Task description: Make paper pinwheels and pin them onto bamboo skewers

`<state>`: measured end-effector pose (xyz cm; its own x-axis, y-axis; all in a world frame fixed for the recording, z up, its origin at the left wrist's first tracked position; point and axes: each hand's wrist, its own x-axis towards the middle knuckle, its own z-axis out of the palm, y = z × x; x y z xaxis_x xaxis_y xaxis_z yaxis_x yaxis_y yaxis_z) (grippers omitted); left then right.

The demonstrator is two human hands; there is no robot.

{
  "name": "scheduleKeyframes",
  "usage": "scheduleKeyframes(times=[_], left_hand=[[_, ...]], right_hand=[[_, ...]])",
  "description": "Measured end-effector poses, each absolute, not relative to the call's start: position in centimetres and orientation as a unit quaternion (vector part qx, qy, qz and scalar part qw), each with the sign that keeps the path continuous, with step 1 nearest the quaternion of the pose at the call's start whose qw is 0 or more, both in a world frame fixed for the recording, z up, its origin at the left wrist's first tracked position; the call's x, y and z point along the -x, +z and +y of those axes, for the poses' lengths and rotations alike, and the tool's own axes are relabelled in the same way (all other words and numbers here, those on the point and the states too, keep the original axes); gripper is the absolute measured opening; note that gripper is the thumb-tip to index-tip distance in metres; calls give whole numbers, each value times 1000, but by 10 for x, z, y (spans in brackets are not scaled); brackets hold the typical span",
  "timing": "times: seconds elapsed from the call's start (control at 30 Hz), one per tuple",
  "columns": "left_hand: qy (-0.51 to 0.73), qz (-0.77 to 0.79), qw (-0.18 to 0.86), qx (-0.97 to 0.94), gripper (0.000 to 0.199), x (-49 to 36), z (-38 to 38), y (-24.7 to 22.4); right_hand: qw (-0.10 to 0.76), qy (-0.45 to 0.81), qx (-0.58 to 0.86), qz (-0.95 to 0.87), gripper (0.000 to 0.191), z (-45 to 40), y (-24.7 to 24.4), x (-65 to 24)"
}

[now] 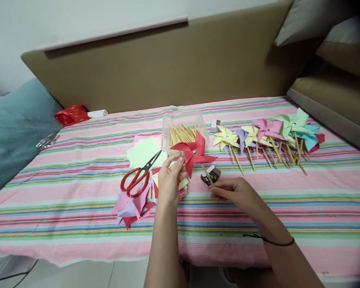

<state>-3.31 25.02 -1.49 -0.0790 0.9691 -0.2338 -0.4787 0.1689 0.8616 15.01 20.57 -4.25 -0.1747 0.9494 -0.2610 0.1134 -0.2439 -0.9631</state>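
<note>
A red paper pinwheel (198, 152) on a wooden stick is held up over the cloth. My right hand (235, 192) pinches the lower end of its stick. At the pinwheel's left side, my left hand (171, 176) has its thumb and fingers curled at a blade; part of the fingers is hidden. Just behind the stick sits a small open box of dark, shiny bits (210, 175). Red-handled scissors (140, 173) lie left of my left hand, on pale green paper sheets (145, 150). Cut pink, purple and red paper pieces (133, 206) lie in front of them.
Behind the pinwheel stands a clear plastic box (184, 117) of wooden sticks (181, 134). Several finished pinwheels (268, 130) lie in a row to the right, beside a small grey box (215, 125). A red plastic bag (72, 115) rests at the back left of the striped cloth (78, 176).
</note>
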Motion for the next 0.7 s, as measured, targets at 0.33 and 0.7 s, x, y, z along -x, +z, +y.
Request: scheduleKeyframes(times=[0.33, 0.7], left_hand=[[571, 442, 636, -272, 44, 34, 249, -17], [570, 484, 456, -482, 28, 41, 248, -11]], right_hand=[[325, 590, 509, -536, 30, 207, -39, -148], [332, 537, 556, -540, 30, 208, -40, -157]])
